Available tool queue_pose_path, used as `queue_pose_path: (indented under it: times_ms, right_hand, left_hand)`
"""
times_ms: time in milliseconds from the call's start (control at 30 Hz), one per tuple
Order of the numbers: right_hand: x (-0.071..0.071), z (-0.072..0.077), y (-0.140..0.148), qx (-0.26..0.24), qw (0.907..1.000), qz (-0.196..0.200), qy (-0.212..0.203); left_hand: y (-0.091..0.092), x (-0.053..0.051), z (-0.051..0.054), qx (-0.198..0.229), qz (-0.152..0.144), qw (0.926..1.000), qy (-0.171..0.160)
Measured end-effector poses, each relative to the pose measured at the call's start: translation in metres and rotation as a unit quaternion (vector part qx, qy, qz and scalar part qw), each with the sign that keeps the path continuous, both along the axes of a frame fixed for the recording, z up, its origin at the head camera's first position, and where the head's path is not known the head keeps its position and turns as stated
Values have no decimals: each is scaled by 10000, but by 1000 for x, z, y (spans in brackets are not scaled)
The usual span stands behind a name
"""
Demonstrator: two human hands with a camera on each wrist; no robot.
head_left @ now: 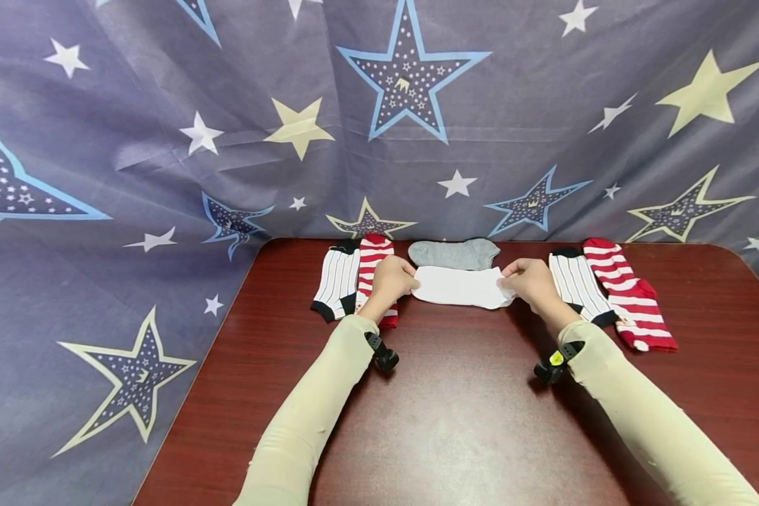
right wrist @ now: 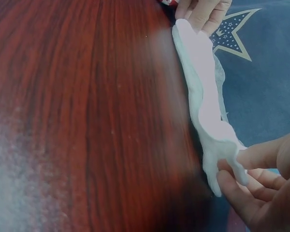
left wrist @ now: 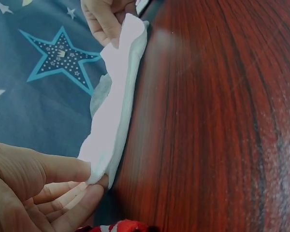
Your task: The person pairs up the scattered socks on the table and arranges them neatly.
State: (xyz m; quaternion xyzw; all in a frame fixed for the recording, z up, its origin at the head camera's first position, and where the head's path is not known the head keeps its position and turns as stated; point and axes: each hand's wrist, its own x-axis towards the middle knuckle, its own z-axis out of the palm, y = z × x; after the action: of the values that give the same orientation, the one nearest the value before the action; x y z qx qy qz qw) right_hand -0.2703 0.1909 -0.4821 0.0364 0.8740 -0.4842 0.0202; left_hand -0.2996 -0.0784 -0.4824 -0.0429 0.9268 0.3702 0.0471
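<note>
A white ankle sock (head_left: 458,286) is stretched sideways between both hands near the back of the table, seemingly in two layers. My left hand (head_left: 388,282) pinches its left end between thumb and fingers, also visible in the left wrist view, where the sock (left wrist: 115,104) runs away from the fingers. At the other end my right hand (head_left: 534,282) pinches the sock; in the right wrist view two flaps of the sock (right wrist: 208,104) part at the fingers. Directly behind lies a grey sock (head_left: 452,254), its near edge partly covered by the white one.
Left of the hands lie a white sock with black stripes (head_left: 338,277) and a red-and-white striped sock (head_left: 374,251), partly under the left hand. A similar black-striped sock (head_left: 575,281) and red-striped sock (head_left: 626,292) lie right. A star-patterned cloth (head_left: 240,140) hangs behind the brown table (head_left: 455,407).
</note>
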Motion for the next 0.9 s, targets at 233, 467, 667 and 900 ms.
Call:
queue_pose_path:
  times_ms: [233, 467, 667, 900]
  right_hand:
    - [0, -2, -1, 438, 9989, -119, 146]
    - [1, -2, -3, 784, 9965, -118, 251]
    - [-1, -2, -3, 975, 9949, -69, 251]
    - [-3, -2, -6, 1212, 9924, -140, 178]
  left_hand:
    - [2, 2, 1, -208, -117, 9996, 172]
    - [4, 5, 6, -418, -167, 9986, 284]
    - [6, 3, 8, -571, -136, 9981, 175]
    - [9, 2, 9, -848, -407, 9951, 308]
